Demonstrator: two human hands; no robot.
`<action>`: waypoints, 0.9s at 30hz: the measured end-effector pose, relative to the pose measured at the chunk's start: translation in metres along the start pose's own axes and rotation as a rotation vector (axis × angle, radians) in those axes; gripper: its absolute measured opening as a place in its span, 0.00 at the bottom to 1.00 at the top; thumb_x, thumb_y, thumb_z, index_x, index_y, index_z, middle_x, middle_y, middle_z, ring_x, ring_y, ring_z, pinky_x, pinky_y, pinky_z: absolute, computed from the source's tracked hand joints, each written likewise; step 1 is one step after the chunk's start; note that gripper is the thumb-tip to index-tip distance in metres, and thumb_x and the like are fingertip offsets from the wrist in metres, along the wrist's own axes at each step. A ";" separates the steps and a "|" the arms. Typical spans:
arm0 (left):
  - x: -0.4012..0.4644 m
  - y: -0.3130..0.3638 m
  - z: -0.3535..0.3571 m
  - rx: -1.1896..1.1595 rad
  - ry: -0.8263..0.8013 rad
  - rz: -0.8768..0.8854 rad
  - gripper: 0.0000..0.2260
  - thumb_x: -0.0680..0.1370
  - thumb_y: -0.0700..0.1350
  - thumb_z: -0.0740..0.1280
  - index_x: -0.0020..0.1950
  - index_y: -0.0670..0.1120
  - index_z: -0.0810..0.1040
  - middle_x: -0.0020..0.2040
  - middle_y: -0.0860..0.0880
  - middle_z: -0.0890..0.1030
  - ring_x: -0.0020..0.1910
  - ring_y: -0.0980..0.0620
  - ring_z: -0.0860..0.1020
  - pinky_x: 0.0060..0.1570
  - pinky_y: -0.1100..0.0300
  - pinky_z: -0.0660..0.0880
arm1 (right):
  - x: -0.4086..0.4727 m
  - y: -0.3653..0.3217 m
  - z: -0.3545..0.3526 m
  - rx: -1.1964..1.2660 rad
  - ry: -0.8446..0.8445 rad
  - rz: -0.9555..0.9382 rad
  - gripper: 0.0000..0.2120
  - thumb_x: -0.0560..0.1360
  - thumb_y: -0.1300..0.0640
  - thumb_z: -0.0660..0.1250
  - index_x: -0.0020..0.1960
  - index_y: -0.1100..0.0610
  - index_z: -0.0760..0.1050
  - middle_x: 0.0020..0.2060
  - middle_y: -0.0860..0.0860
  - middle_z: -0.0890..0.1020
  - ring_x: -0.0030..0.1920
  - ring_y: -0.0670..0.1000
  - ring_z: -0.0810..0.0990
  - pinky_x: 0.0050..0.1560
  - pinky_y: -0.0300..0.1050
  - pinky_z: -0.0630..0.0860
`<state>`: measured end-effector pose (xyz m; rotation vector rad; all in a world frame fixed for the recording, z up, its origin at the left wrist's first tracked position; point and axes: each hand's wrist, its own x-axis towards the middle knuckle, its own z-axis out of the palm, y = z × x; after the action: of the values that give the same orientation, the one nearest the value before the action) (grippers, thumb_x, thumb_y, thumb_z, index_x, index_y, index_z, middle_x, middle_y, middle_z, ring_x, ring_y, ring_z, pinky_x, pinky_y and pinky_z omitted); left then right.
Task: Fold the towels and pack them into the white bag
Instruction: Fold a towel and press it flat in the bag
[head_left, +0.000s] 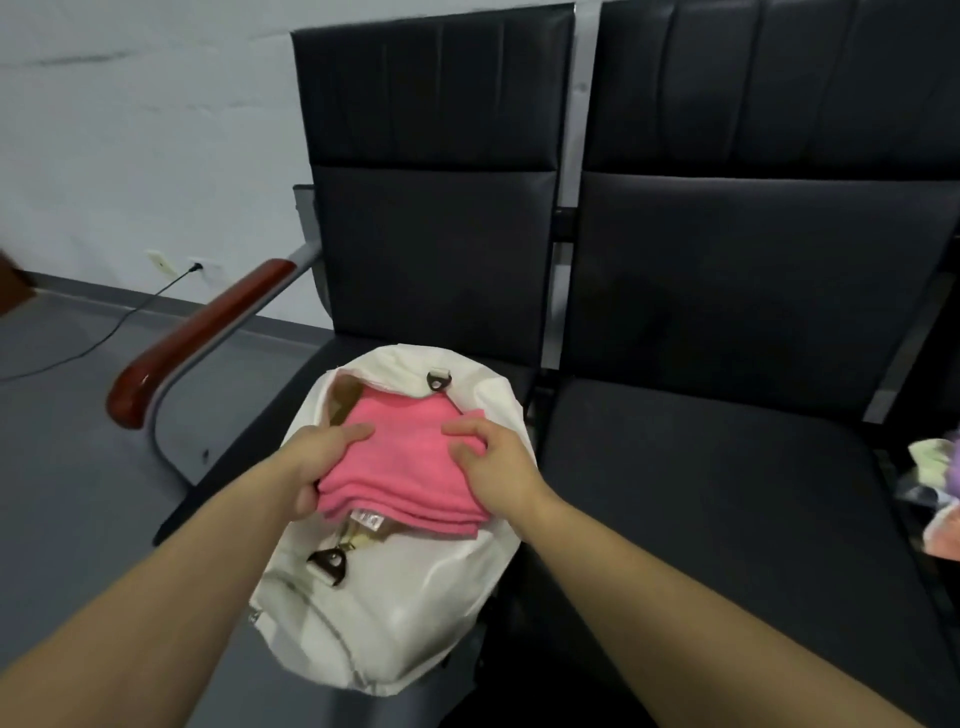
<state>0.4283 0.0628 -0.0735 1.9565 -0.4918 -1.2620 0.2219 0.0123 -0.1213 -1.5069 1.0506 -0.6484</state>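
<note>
While both hands grip it — L hand (317, 457) & R hand (491, 457) curled at its edges — 1 folded fuzzy pink towel (402, 462) sits in the soft white bag (395, 613).

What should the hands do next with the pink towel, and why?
Probably push the folded pink towel further down into the white bag. Its far end already sits in the bag's open mouth, but the near folded edge still sticks out over the rim. The left hand and right hand each grip a side, so a gentle forward, downward slide looks like the next step.
</note>
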 end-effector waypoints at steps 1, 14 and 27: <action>0.009 -0.001 -0.004 0.011 0.008 -0.011 0.17 0.80 0.47 0.72 0.60 0.35 0.75 0.39 0.36 0.84 0.31 0.41 0.82 0.28 0.55 0.80 | 0.007 0.000 0.006 -0.022 -0.016 0.011 0.14 0.83 0.60 0.61 0.66 0.51 0.78 0.62 0.47 0.78 0.58 0.51 0.80 0.55 0.35 0.76; 0.091 0.030 0.001 0.529 -0.106 0.340 0.15 0.83 0.37 0.63 0.64 0.52 0.81 0.61 0.54 0.73 0.55 0.54 0.76 0.51 0.63 0.77 | 0.088 0.024 0.020 -0.010 0.055 0.184 0.15 0.81 0.47 0.60 0.39 0.53 0.72 0.35 0.51 0.72 0.38 0.50 0.71 0.41 0.47 0.69; 0.128 0.013 0.000 0.509 -0.012 0.302 0.10 0.82 0.52 0.67 0.59 0.51 0.84 0.65 0.48 0.80 0.61 0.48 0.77 0.70 0.54 0.69 | 0.108 0.026 0.031 0.033 0.015 0.245 0.31 0.82 0.34 0.46 0.71 0.51 0.74 0.65 0.47 0.77 0.64 0.49 0.74 0.66 0.42 0.65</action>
<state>0.4859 -0.0299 -0.1421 2.1711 -1.1598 -1.0200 0.2904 -0.0671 -0.1690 -1.3203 1.2072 -0.5024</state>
